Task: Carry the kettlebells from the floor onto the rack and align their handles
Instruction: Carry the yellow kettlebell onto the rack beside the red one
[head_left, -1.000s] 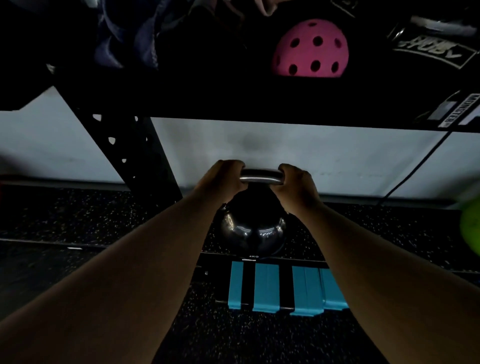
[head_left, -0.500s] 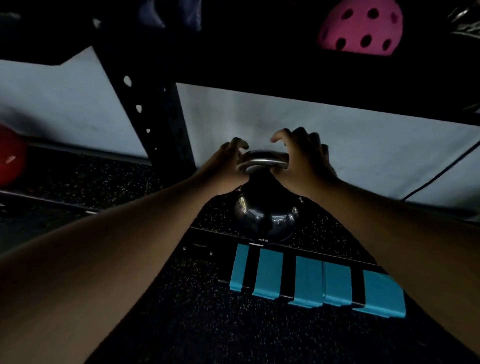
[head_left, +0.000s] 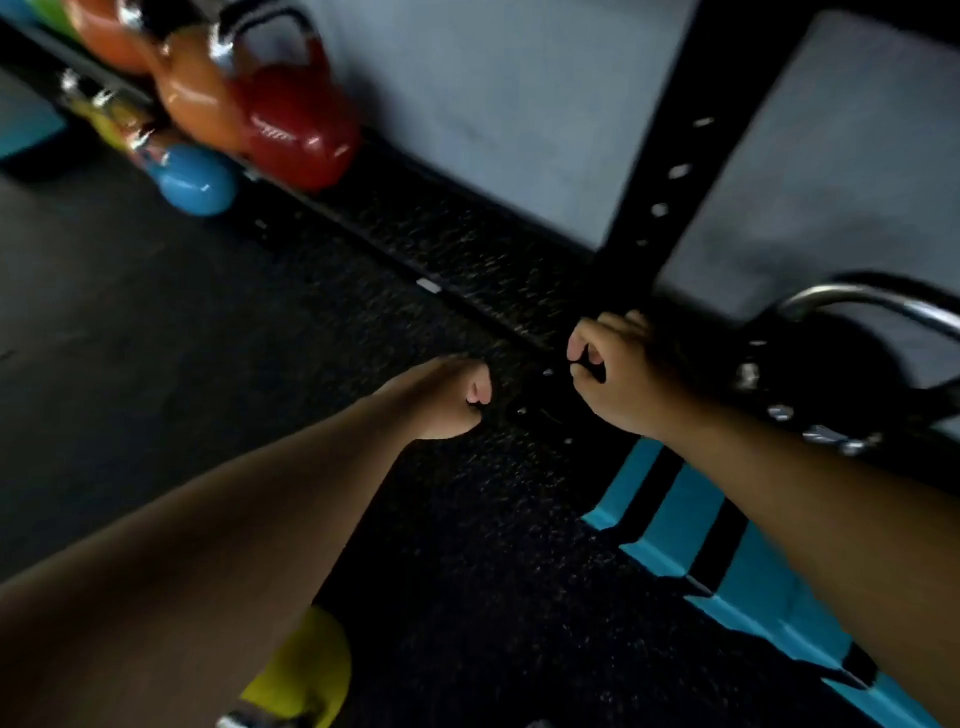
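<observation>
A black kettlebell (head_left: 836, 374) with a chrome handle stands on the rack's low shelf (head_left: 467, 260) at the right edge. My right hand (head_left: 618, 374) hovers left of it, fingers curled with nothing in them. My left hand (head_left: 447, 397) is a loose fist over the floor, also holding nothing. Farther left on the shelf sit a red kettlebell (head_left: 298, 124) and an orange kettlebell (head_left: 195, 98). A blue kettlebell (head_left: 192, 179) rests on the floor in front of them. A yellow kettlebell (head_left: 306, 675) lies on the floor under my left forearm, partly hidden.
A black perforated rack upright (head_left: 670, 176) rises just behind my right hand. Blue and black striped strips (head_left: 691, 525) run along the floor at the right. A grey wall stands behind the rack. Dark speckled rubber floor spreads at the left.
Both hands have let go of the black kettlebell's handle and pulled back to the left. My view has swung left and down, bringing the coloured kettlebells into sight.
</observation>
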